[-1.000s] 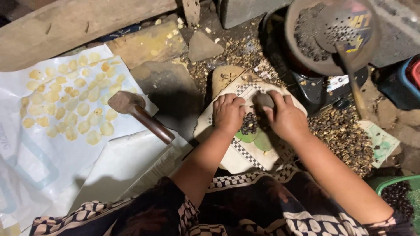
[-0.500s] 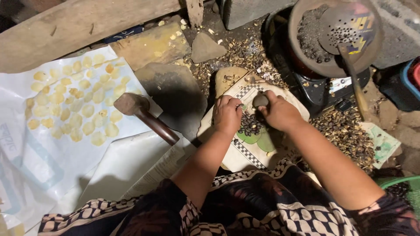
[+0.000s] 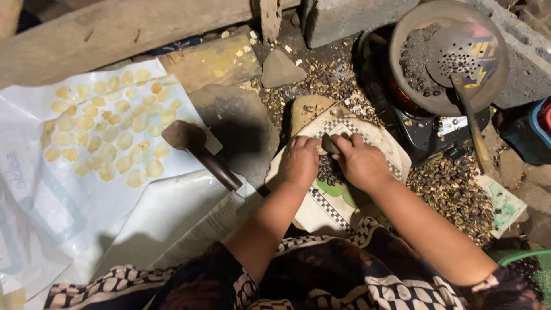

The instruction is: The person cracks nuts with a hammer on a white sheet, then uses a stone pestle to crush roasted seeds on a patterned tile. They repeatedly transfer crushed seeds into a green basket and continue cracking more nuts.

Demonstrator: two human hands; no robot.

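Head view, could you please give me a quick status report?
Left hand on patterned cloth, over dark seeds. Right hand pinching small dark stone. Mallet lying apart on flat stone.

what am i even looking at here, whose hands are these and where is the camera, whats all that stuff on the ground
The camera sits on a person's head and looks down, so both bare arms are that person's own. The left hand and right hand meet over a tile with a checkered border. The right hand's fingers pinch a small dark stone, above a little heap of dark seeds. To the left a wooden mallet leans on a flat stone. Thin yellow discs lie spread on a white sheet. At upper right a pan holds a perforated scoop.
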